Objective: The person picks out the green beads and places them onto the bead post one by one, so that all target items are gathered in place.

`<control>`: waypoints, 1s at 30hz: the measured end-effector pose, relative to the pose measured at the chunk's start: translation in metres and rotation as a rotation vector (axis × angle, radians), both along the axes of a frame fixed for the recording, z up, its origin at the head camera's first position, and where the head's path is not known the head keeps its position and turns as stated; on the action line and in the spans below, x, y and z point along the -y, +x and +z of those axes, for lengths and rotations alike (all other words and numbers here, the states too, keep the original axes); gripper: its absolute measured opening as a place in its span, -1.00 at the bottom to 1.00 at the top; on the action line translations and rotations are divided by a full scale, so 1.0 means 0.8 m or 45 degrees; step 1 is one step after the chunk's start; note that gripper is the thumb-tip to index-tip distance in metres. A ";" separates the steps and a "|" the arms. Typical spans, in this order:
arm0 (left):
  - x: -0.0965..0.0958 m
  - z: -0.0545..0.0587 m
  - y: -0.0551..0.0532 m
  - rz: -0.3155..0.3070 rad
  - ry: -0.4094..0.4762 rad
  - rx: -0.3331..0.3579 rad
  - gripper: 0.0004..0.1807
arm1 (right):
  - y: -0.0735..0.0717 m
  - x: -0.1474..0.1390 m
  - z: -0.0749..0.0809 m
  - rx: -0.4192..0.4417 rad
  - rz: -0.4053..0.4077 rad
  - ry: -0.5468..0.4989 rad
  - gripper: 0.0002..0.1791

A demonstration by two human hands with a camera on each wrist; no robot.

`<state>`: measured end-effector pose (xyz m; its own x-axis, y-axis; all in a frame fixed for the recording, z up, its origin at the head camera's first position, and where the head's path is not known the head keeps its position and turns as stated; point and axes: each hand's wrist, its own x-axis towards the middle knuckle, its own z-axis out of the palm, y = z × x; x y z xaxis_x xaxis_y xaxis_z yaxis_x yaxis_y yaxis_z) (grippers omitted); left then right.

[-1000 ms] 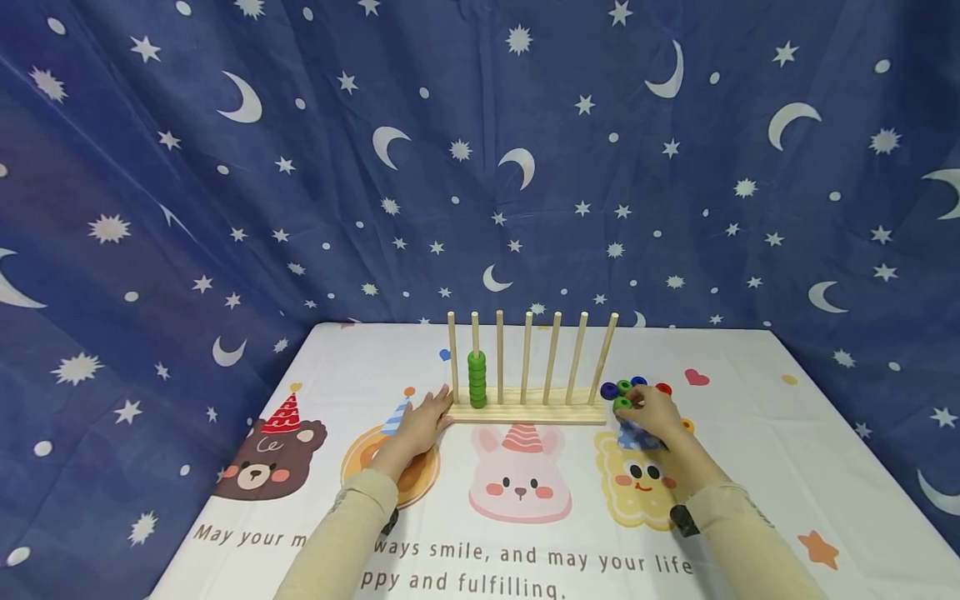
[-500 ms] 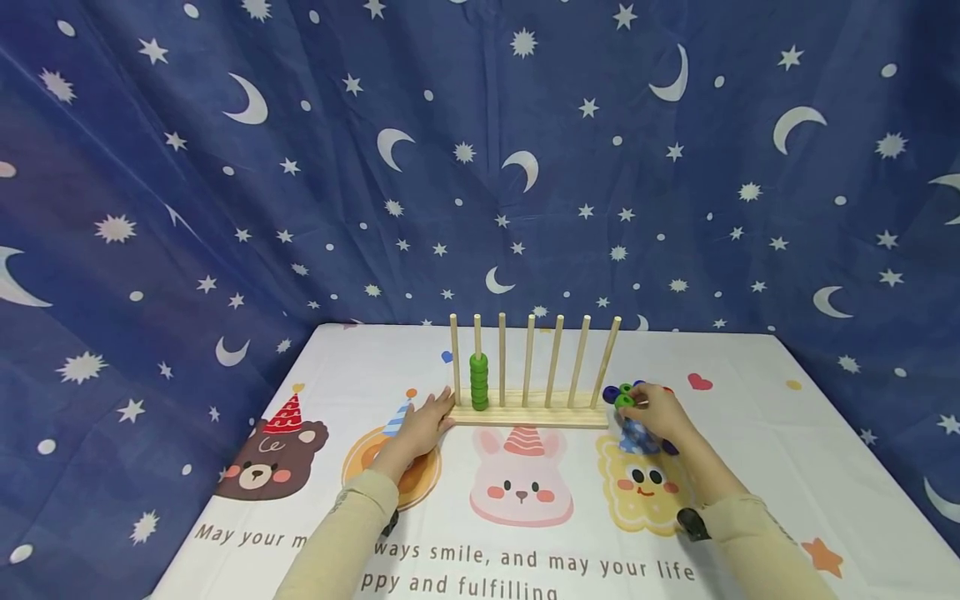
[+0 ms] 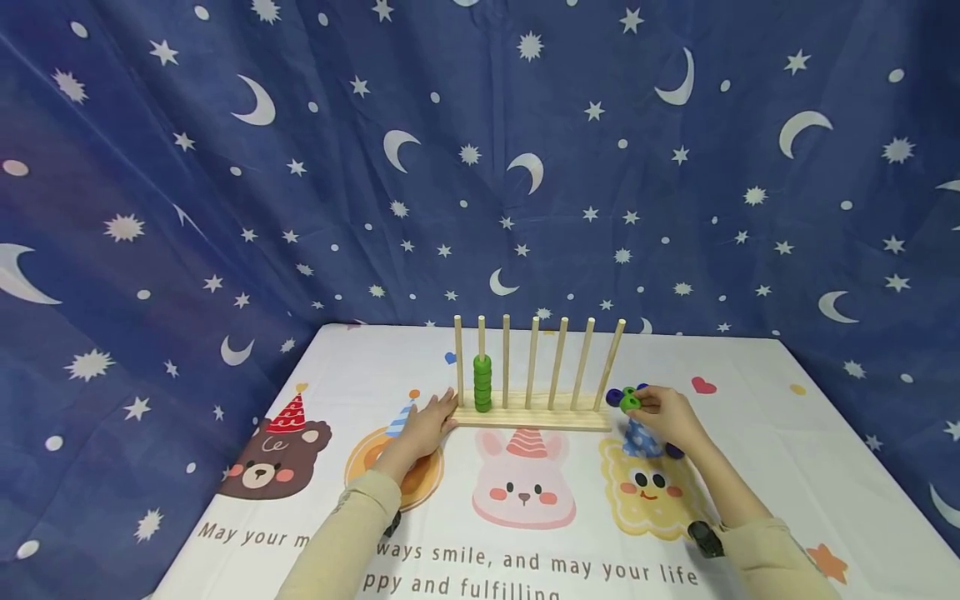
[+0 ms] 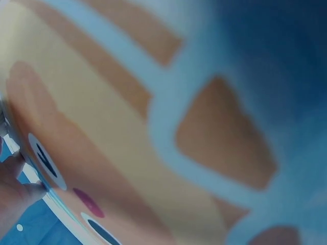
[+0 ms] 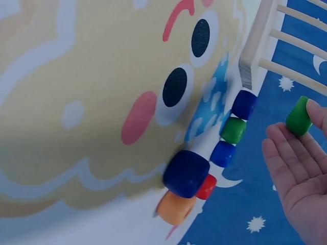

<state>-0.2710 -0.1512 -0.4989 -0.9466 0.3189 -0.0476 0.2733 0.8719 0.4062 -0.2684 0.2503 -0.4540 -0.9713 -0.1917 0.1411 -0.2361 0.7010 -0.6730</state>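
Observation:
My left hand (image 3: 427, 425) rests against the left end of a wooden abacus rack (image 3: 536, 417), fingers spread and touching its base. The rack has several upright pegs; the second from the left carries a stack of green beads (image 3: 482, 385). Just past the rack's right end, my right hand (image 3: 671, 415) pinches a green bead (image 5: 299, 116) between thumb and fingers, hole side showing in the head view. Below it in the right wrist view lie a green bead (image 5: 233, 130), dark blue beads (image 5: 243, 104), a red bead (image 5: 206, 187) and an orange bead (image 5: 176, 207).
A white cloth (image 3: 585, 533) printed with cartoon animals and lettering covers the table. A dark blue curtain (image 3: 480, 167) with moons and stars hangs behind it. The left wrist view shows mostly blurred cloth print.
The head view has shifted slightly. My right hand keeps its pinch on the green bead and has lifted slightly, now covering the red and orange beads from the head view. The left hand stays put.

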 end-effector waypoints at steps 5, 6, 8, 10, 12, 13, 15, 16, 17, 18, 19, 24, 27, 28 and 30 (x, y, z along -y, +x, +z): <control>0.001 -0.001 -0.001 0.013 0.018 -0.003 -0.41 | 0.007 0.003 0.010 -0.049 0.014 -0.017 -0.68; 0.001 -0.001 -0.001 0.013 0.016 -0.002 -0.40 | 0.009 0.004 0.012 -0.055 0.015 -0.015 -0.68; 0.001 -0.001 -0.001 0.008 0.014 -0.002 -0.41 | 0.012 0.006 0.015 -0.062 0.017 -0.007 -0.68; 0.001 -0.001 0.000 0.004 0.007 0.003 -0.41 | 0.016 0.008 0.018 -0.071 0.027 0.000 -0.67; 0.001 -0.001 0.001 -0.001 0.003 0.004 -0.41 | 0.021 0.010 0.022 -0.088 0.043 0.013 -0.67; 0.001 -0.001 0.001 -0.004 0.005 0.007 -0.41 | 0.023 0.011 0.024 -0.101 0.052 0.019 -0.67; 0.000 -0.001 0.002 -0.005 0.007 0.007 -0.42 | 0.027 0.013 0.028 -0.125 0.064 0.029 -0.67; 0.000 0.000 0.002 -0.007 0.011 0.004 -0.43 | 0.029 0.013 0.030 -0.136 0.069 0.033 -0.67; -0.001 0.000 0.002 -0.008 0.013 0.002 -0.43 | 0.031 0.014 0.032 -0.144 0.074 0.036 -0.67; -0.001 0.000 0.002 -0.007 0.013 0.000 -0.43 | 0.033 0.014 0.034 -0.151 0.078 0.036 -0.67; -0.001 0.000 0.002 -0.005 0.013 0.001 -0.43 | 0.035 0.015 0.037 -0.157 0.081 0.035 -0.66; -0.002 0.000 0.003 -0.017 0.020 -0.001 -0.43 | 0.047 0.020 0.050 -0.198 0.088 0.041 -0.65; -0.002 0.000 0.003 -0.014 0.020 0.000 -0.43 | 0.051 0.023 0.057 -0.227 0.103 0.050 -0.64; -0.002 0.000 0.003 -0.012 0.019 -0.002 -0.43 | 0.052 0.024 0.059 -0.235 0.109 0.055 -0.63; -0.001 0.000 0.003 -0.009 0.016 -0.006 -0.43 | 0.053 0.027 0.063 -0.247 0.122 0.059 -0.62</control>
<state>-0.2685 -0.1502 -0.4987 -0.9446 0.3260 -0.0390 0.2813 0.8648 0.4159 -0.2258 0.2288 -0.4038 -0.9037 -0.2927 0.3126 -0.4254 0.6983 -0.5758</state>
